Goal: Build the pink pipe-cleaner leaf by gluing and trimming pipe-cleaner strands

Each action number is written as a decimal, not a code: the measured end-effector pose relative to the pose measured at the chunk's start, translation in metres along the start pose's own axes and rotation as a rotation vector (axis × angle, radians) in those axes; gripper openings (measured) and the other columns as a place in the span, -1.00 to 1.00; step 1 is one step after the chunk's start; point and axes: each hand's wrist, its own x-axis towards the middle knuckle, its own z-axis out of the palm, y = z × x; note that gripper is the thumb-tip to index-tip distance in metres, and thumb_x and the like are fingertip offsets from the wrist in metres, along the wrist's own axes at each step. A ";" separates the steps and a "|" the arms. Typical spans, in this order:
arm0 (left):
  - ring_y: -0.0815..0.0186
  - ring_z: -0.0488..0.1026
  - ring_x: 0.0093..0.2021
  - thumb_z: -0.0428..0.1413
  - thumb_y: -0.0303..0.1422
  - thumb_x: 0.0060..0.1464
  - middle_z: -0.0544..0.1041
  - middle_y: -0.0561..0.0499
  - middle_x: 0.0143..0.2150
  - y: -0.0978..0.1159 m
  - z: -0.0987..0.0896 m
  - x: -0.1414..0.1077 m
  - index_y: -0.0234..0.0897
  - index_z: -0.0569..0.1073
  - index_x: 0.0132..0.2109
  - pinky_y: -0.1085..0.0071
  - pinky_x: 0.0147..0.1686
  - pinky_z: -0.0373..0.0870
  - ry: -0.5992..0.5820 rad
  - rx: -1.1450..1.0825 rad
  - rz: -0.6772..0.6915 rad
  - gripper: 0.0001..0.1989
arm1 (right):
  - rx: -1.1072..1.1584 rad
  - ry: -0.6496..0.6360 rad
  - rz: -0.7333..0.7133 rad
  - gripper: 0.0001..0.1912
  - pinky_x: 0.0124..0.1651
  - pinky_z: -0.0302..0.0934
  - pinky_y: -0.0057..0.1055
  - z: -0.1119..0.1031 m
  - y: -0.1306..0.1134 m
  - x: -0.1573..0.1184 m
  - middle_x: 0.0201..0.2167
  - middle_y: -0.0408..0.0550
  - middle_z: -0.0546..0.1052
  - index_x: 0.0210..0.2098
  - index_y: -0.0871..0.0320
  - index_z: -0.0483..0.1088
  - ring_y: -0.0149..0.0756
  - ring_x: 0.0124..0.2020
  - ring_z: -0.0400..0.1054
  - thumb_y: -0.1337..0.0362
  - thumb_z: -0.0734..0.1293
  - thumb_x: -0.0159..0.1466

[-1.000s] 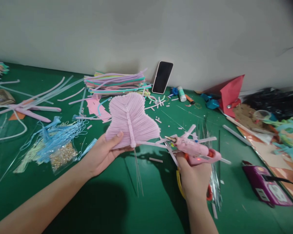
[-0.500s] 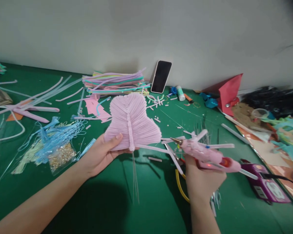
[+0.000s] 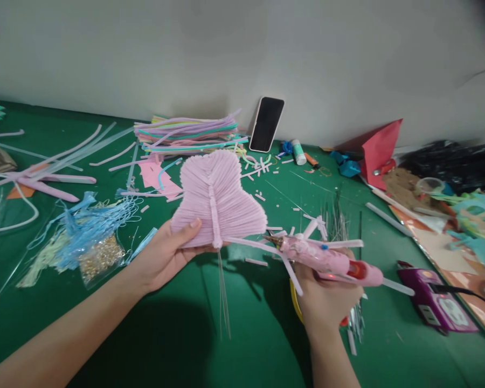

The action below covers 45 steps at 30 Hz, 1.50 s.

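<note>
Left hand (image 3: 167,256) grips lilac fuzzy panel (image 3: 236,210) above green table (image 3: 254,334), ribs seemingly filled in both sides of spine (image 3: 213,207), one strip (image 3: 253,244) at lower edge trailing free, apparently unglued, near glue gun (image 3: 319,258) clasped in right hand (image 3: 327,296).

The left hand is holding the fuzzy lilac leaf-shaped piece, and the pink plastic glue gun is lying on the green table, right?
Not quite: the pink plastic glue gun isn't lying on the green table; the head view shows it in the right hand. The left hand does hold the fuzzy lilac leaf-shaped piece.
</note>
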 end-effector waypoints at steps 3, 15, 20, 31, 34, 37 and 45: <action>0.09 0.60 -0.14 0.18 -0.36 0.16 0.63 -0.10 -0.07 0.000 0.000 0.001 -0.22 0.43 0.17 0.29 -0.16 0.61 -0.001 -0.004 -0.003 -0.58 | 0.001 0.004 -0.002 -0.73 -0.39 0.25 -0.35 0.000 0.000 0.000 -0.52 -0.09 0.47 -0.42 0.16 0.32 -0.19 -0.50 0.41 0.15 0.42 -0.01; 0.10 0.60 -0.15 0.19 -0.38 0.15 0.64 -0.12 -0.10 -0.001 -0.001 0.001 -0.26 0.37 0.22 0.28 -0.16 0.60 -0.001 0.001 0.002 -0.52 | 0.024 0.026 -0.076 -0.77 -0.46 0.25 -0.39 0.002 0.004 0.001 -0.54 -0.12 0.47 -0.45 0.14 0.33 -0.25 -0.56 0.39 0.17 0.42 0.01; 0.09 0.60 -0.15 0.19 -0.35 0.15 0.63 -0.13 -0.08 -0.001 0.000 0.002 -0.23 0.33 0.25 0.28 -0.15 0.59 0.001 0.018 0.006 -0.47 | 0.031 0.015 -0.099 -0.81 -0.44 0.25 -0.37 0.001 0.001 0.003 -0.54 -0.11 0.47 -0.46 0.13 0.31 -0.25 -0.55 0.39 0.20 0.40 0.02; 0.10 0.60 -0.13 0.18 -0.37 0.16 0.63 -0.12 -0.07 -0.001 -0.001 0.001 -0.22 0.32 0.25 0.28 -0.14 0.59 -0.017 -0.001 0.002 -0.49 | 0.024 -0.002 -0.114 -0.85 -0.47 0.22 -0.38 0.000 -0.004 0.003 -0.58 -0.14 0.43 -0.47 0.11 0.28 -0.24 -0.58 0.38 0.25 0.36 0.03; 0.10 0.60 -0.13 0.18 -0.38 0.17 0.63 -0.12 -0.07 -0.001 -0.002 0.002 -0.22 0.34 0.24 0.29 -0.14 0.60 -0.017 -0.004 0.003 -0.51 | 0.021 -0.001 -0.117 -0.84 -0.47 0.23 -0.38 0.001 -0.004 0.003 -0.58 -0.13 0.44 -0.48 0.11 0.28 -0.24 -0.57 0.38 0.23 0.36 0.03; 0.10 0.61 -0.14 0.18 -0.38 0.16 0.64 -0.12 -0.08 -0.001 -0.003 0.002 -0.23 0.36 0.23 0.29 -0.15 0.60 -0.018 -0.003 -0.003 -0.52 | 0.022 0.011 -0.122 -0.83 -0.44 0.24 -0.38 0.002 -0.002 0.003 -0.55 -0.12 0.45 -0.48 0.12 0.29 -0.24 -0.54 0.40 0.23 0.38 0.02; 0.10 0.61 -0.14 0.17 -0.38 0.17 0.64 -0.10 -0.09 -0.001 -0.003 0.003 -0.20 0.32 0.26 0.27 -0.13 0.59 -0.025 -0.002 0.000 -0.49 | 0.024 0.034 -0.124 -0.82 -0.44 0.24 -0.38 0.004 0.002 0.003 -0.57 -0.15 0.44 -0.47 0.13 0.30 -0.24 -0.55 0.39 0.24 0.39 0.01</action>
